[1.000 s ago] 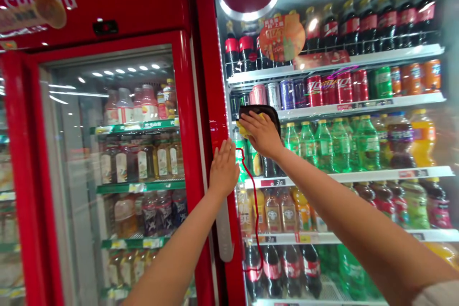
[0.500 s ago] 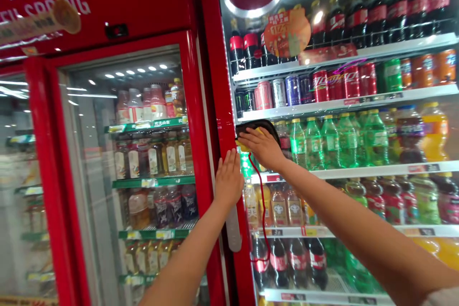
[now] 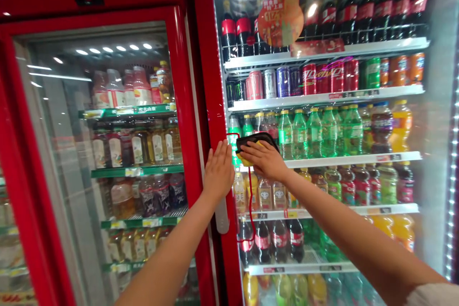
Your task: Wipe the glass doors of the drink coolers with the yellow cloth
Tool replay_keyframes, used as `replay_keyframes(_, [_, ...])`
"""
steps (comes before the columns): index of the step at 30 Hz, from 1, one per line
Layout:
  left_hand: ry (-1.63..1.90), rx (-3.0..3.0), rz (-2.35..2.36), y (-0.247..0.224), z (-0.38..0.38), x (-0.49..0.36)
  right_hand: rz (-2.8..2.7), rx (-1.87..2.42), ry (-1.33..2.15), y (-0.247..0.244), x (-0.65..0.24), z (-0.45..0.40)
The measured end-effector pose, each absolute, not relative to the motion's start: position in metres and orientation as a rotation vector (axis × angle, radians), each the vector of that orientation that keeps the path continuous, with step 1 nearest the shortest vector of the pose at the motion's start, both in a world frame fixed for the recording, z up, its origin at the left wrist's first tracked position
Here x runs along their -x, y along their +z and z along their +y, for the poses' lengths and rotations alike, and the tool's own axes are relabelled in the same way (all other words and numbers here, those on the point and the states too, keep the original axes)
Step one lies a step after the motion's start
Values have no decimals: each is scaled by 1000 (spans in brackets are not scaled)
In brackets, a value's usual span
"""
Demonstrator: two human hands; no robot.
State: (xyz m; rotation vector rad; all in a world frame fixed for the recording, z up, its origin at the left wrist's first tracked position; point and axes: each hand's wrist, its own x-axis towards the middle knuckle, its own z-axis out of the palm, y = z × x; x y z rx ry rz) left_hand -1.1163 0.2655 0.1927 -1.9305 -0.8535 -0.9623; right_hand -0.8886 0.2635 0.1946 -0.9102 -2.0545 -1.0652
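My right hand (image 3: 263, 158) presses a yellow cloth with a black edge (image 3: 258, 137) against the glass door (image 3: 390, 74) of the right-hand drinks cooler. Its fingers lie over the cloth, pointing left, and hide much of it. Palm down, my left hand (image 3: 218, 168) rests flat on the cooler's red door frame (image 3: 215, 105), its fingers stretched upward. Just below that hand is a pale grey handle (image 3: 223, 217). A thin red line (image 3: 250, 196) runs down the glass beneath the cloth, and a short piece shows to its upper left.
Behind the glass, shelves hold cola bottles (image 3: 347, 12), cans (image 3: 283, 82) and green bottles (image 3: 330, 129). A round orange sticker (image 3: 280, 20) is on the upper glass. To the left stands another red cooler (image 3: 175, 105) with bottled drinks.
The view has shifted, so the coolers sit further left. Against the glass, my right hand and the cloth have moved down and slightly right. My left hand stays on the frame.
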Motion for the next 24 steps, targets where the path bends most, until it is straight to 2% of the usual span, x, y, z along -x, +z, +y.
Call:
replay_keyframes(3, [-999,1937,-832,195,269,1113,-1962,958,-1073,206,874,260])
replay_keyframes(7, [-1096,1898,-836,203,276,1104,-1722,1062,-1064,228,899,271])
replay_keyframes(10, [-1151,1889,-814,204,278,1096,-1814,1047,-1120,211,902,276])
replay_keyframes(14, [-1136,1912,-769,199,279,1089,-1986,1007,-1204,181,854,264])
replay_keyframes(20, [-1141,1938,-717,204,285,1065,-1550,1243,-1149,220,829,262])
replay_keyframes(24, [-1156,1967,-663,205,287,1040,-1695,1188,-1206,203,830,263])
